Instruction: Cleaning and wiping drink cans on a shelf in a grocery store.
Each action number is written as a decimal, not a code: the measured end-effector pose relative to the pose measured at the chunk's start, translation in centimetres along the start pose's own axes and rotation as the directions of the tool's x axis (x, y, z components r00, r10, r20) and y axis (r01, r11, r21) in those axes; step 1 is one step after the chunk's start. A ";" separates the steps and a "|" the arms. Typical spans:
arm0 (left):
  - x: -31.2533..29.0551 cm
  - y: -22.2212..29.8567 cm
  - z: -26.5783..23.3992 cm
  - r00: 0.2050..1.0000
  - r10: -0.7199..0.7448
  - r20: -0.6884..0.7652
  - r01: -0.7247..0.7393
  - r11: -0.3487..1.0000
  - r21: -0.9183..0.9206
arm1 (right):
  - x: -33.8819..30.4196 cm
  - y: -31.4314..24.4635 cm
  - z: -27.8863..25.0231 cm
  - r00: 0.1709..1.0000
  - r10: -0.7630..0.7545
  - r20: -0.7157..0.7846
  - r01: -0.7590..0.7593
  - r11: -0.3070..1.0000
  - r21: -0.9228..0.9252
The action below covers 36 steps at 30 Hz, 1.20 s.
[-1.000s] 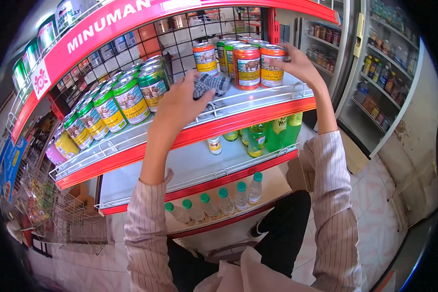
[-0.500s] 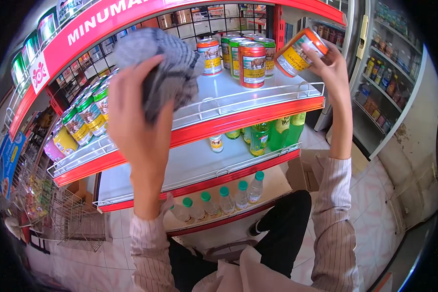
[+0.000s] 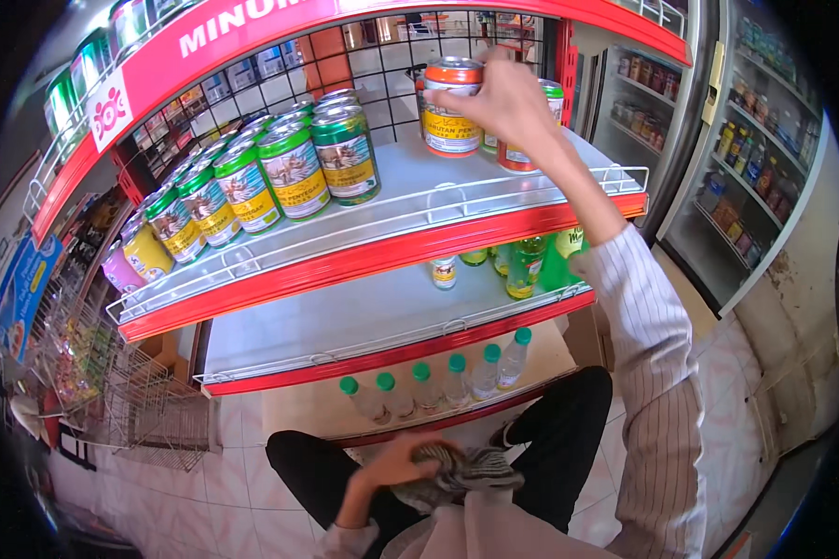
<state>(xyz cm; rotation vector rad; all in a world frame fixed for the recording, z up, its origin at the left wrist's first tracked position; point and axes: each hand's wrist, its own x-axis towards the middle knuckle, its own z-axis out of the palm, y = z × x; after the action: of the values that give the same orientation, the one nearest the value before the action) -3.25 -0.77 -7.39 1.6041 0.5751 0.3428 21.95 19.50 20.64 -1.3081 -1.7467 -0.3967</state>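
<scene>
My right hand (image 3: 513,102) grips an orange drink can (image 3: 452,130) from its right side. The can stands upright over the top white shelf (image 3: 405,186), at the back right. Partly behind my right hand and wrist are a red can (image 3: 515,156) and a green-topped can (image 3: 552,98). Down at my lap, my left hand (image 3: 391,464) is closed on a crumpled grey striped cloth (image 3: 466,475). Rows of green-topped cans (image 3: 289,172) fill the left part of that shelf, with a yellow can (image 3: 146,250) and a pink can (image 3: 119,270) at their end.
A low wire rail (image 3: 345,238) runs along the shelf's front edge. Below stand green bottles (image 3: 526,265) and, lower down, clear bottles with green caps (image 3: 457,377). Wire baskets (image 3: 163,410) are at left; glass-door fridges (image 3: 755,158) stand at right.
My left hand has dropped from above the shelf to my lap with the cloth. My right hand has carried the orange can leftward, and the can has gone from tilted to upright.
</scene>
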 end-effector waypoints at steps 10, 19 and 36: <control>-0.7 -15.9 6.1 0.878 -0.457 -0.142 0.387 0.853 -0.351 | 1.3 0.0 4.4 0.988 0.032 0.154 -0.010 0.989 -0.146; -0.5 -15.7 6.3 0.898 -0.397 -0.192 0.368 0.914 -0.169 | 1.2 1.5 5.8 0.988 0.075 0.137 -0.063 0.994 -0.092; 0.3 -14.4 5.7 0.812 -0.547 -0.203 0.518 0.836 -0.180 | 4.9 14.9 -2.7 0.924 0.364 0.117 -0.377 0.918 0.126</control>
<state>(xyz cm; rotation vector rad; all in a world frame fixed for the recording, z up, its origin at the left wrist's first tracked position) -2.29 -4.81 -22.30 1.2250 1.1491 0.1450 36.19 26.43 22.42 -1.5291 -1.5216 0.0083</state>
